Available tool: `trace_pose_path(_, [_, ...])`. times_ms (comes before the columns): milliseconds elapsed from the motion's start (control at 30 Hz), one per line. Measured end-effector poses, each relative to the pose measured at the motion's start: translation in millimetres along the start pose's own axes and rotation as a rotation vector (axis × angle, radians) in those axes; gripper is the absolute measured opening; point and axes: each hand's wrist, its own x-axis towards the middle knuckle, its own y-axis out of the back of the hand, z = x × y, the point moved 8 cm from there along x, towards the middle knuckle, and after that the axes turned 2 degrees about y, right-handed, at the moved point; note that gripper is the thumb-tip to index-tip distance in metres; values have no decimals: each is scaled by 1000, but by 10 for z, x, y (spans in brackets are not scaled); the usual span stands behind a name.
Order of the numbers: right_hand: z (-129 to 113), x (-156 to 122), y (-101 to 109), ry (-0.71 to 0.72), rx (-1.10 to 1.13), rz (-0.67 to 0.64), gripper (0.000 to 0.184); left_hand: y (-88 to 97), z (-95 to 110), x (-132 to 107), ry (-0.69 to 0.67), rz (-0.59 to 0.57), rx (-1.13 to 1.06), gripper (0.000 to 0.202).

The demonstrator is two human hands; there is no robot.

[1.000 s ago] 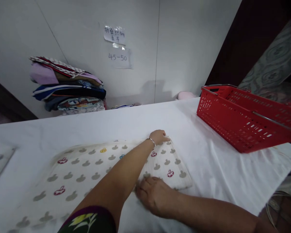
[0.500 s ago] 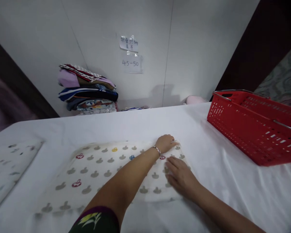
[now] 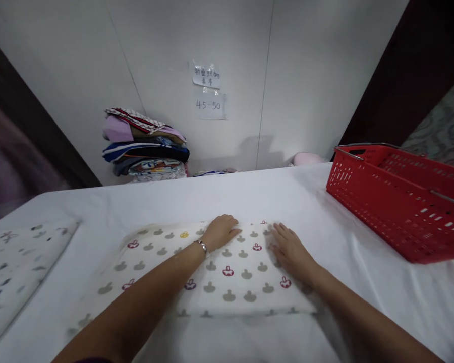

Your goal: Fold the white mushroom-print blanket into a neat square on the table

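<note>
A white folded cloth (image 3: 234,259), printed with grey, red, yellow and purple mushroom shapes, lies flat on the white-covered table in front of me. My left hand (image 3: 221,232), a bracelet at its wrist, rests palm down near the cloth's far edge, left of its right end, with the fingers stretched out. At the right end my right hand (image 3: 293,252) lies on the cloth, its fingers extended and slightly apart. Neither hand grasps the fabric.
On the left lies another white cloth (image 3: 20,267) with small dark prints. A red plastic basket (image 3: 386,206) with metal handles stands at the right. Behind the table is a stack of folded clothes (image 3: 147,146), and paper signs (image 3: 211,105) hang on the wall.
My left hand has slid left along the cloth, away from the right end. My right hand has shifted slightly right and forward. The view has also turned a little.
</note>
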Motion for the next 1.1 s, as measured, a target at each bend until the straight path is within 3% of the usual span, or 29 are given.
trace_pose_path(267, [268, 309, -83, -73, -35, -27, 46, 79, -227, -41, 195, -98, -37, 34])
trace_pose_path(400, [342, 516, -58, 16, 2, -95, 39, 71, -254, -36, 277, -111, -119, 27])
trace_pose_path(667, [385, 681, -20, 37, -83, -210, 22, 87, -243, -105, 300, -65, -156, 23])
trace_pose_path(800, [432, 699, 3, -58, -41, -233, 18, 105, -220, -131, 286, -28, -137, 22])
trace_pose_path(1000, [632, 736, 26, -288, 228, -156, 15, 95, -249, -145, 316, 15, -107, 24])
trace_pose_path(1100, [672, 741, -33, -312, 194, -113, 14, 61, -263, -130, 327, 11, -81, 23])
